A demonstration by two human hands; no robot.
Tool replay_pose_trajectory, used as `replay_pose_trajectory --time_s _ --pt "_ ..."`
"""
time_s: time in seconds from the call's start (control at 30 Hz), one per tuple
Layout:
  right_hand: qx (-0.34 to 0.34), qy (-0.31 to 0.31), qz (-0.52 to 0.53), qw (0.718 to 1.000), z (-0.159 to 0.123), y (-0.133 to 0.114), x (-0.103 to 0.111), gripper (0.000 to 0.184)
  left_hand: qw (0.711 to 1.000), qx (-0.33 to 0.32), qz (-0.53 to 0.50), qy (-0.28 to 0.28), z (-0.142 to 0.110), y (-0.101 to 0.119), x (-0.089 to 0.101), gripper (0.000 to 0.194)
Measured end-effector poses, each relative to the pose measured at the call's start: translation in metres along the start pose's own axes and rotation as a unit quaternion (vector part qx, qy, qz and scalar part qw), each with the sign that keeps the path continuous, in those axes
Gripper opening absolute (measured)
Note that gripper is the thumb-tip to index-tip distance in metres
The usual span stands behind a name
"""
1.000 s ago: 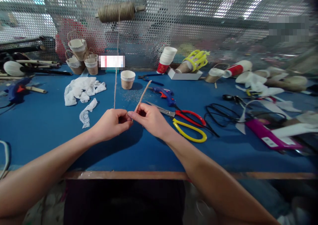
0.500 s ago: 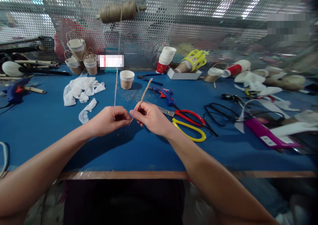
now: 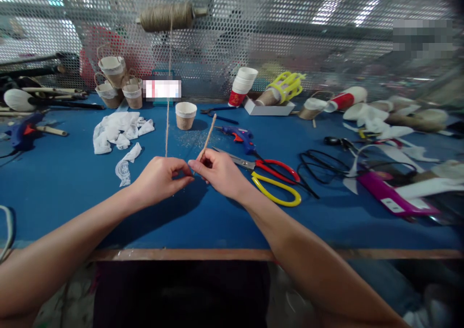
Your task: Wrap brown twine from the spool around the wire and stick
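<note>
My right hand (image 3: 220, 171) pinches a short piece of twisted twine (image 3: 209, 135), whose free end sticks up and slightly right. Close beside it, my left hand (image 3: 163, 179) has its thumb and fingertips together around the twine, just below the right fingers; the exact grip is partly hidden. A thin strand (image 3: 167, 130) hangs from a twine spool (image 3: 166, 17) and passes out of sight behind my left hand. Beyond both hands stands a small twine-wrapped cup (image 3: 186, 116) with a white lining.
Large scissors (image 3: 277, 173) with red and yellow handles and a blue glue gun (image 3: 239, 137) lie right of my hands. White lace (image 3: 118, 131) is heaped at left, near handled cups (image 3: 112, 69). Stacked paper cups (image 3: 242, 86) stand at the back. A purple tool (image 3: 393, 195) lies far right.
The spool and its hanging strand have shifted slightly left. The twine piece in my right hand leans a little further left, and my left fingers have moved slightly.
</note>
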State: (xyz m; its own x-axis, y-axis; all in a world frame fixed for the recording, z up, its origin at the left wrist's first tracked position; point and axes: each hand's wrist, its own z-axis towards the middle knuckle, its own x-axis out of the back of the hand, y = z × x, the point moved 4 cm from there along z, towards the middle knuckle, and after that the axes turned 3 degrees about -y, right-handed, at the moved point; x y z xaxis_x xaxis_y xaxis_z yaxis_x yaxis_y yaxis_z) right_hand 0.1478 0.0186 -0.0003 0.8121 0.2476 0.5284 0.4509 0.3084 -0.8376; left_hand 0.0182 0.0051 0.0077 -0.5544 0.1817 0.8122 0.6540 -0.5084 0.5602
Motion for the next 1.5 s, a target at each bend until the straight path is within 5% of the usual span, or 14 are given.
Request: replay_pose_trajectory --time_s 0.17,0.4,0.93,1.17,1.5 --pt "0.0 0.026 0.019 0.999 -0.001 0.0 0.0 0.031 0.995 0.045 -0.091 0.023 0.0 -0.004 -0.005 0.019" --pt "0.013 -0.058 0.128 0.99 -0.001 -0.003 -0.005 0.02 0.95 0.09 -0.298 -0.029 0.002 -0.013 -0.011 0.017" --pt "0.013 0.021 0.01 1.0 -0.001 -0.004 0.002 0.031 0.968 0.091 -0.231 -0.037 0.001 -0.007 -0.009 0.022" --pt "0.032 -0.061 0.111 0.991 -0.002 -0.006 -0.002 0.021 0.95 0.09 -0.296 -0.044 0.003 -0.012 -0.009 0.023" --pt "0.006 -0.017 0.027 0.999 -0.001 -0.003 0.002 0.027 0.982 0.039 -0.175 -0.058 0.002 -0.008 -0.002 0.016"
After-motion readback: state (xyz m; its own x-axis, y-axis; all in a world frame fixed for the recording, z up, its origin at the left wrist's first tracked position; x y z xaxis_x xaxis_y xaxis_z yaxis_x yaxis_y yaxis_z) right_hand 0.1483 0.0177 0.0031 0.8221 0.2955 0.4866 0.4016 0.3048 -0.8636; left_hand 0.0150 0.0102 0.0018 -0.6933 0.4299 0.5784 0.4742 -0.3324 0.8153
